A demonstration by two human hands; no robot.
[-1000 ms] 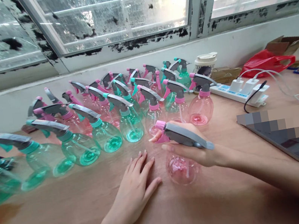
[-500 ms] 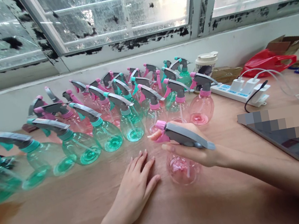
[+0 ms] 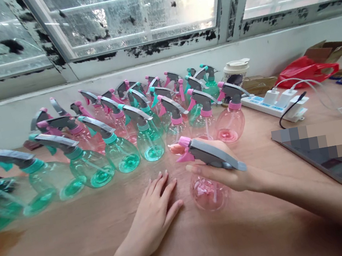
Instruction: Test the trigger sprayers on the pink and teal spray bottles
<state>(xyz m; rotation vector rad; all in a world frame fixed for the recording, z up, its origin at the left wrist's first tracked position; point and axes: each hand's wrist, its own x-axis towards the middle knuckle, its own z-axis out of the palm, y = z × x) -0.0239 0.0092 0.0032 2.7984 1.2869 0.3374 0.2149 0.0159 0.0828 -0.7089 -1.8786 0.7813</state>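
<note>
A pink spray bottle (image 3: 210, 192) with a grey and pink trigger head stands upright on the table in front of me. My right hand (image 3: 221, 165) is wrapped round its neck, just under the head, with the thumb on the near side. One fingertip shows beyond the pink trigger, apparently off it; the other fingers are hidden behind the bottle. My left hand (image 3: 159, 204) lies flat on the tabletop, fingers spread, to the left of this bottle and holding nothing. Past my hands stand more pink bottles (image 3: 231, 122) and green bottles (image 3: 123, 153), several rows deep.
At the right are a white power strip (image 3: 277, 106) with chargers and cables, and a dark tablet (image 3: 323, 159), partly blurred out. Behind these sit a paper cup (image 3: 235, 71), a red plastic bag (image 3: 307, 72) and a cardboard box (image 3: 330, 50). The window wall bounds the back.
The fingertip of my right hand has shifted slightly up and off the trigger, which now sticks out further forward. My left hand and the held bottle stay in place.
</note>
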